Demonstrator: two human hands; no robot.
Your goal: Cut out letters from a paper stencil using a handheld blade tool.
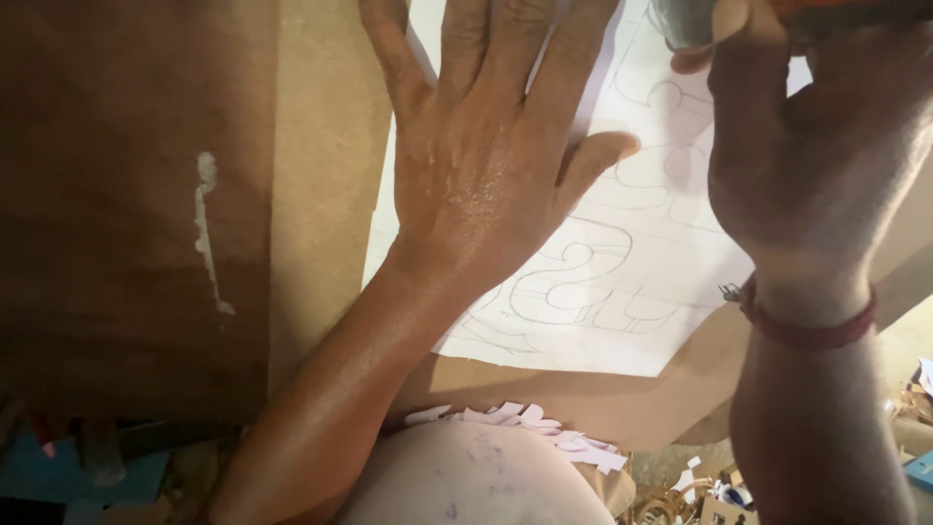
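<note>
A broad flat brown fibreboard panel (321,175) is filling most of the view, and it is serving here as the landmark; a darker brown sheet with a pale dried streak of glue (206,228) is lying over its left part. Toward the panel's upper right, a thin white paper sheet with large outlined letter shapes drawn in pencil (622,282) is lying flat on it, its lower corner reaching toward the near edge. The left hand (486,165) is pressing palm down on the paper's left side, fingers spread apart and thumb angled out over the drawing, clamping nothing. The right hand (797,146), wearing a red thread band at the wrist (807,326), is hovering over the paper's upper right with its fingers curled tightly around a small greyish object with an orange part (700,19), mostly cut off at the frame edge, so what it is cannot be told. The paper is looking light, limp and easy to crease or tear, likely to slide on the smooth board; holding it flat under an open palm, or by its bare margins, seems safest. Below the panel's near edge, small white paper offcuts (544,428) are lying scattered.
</note>
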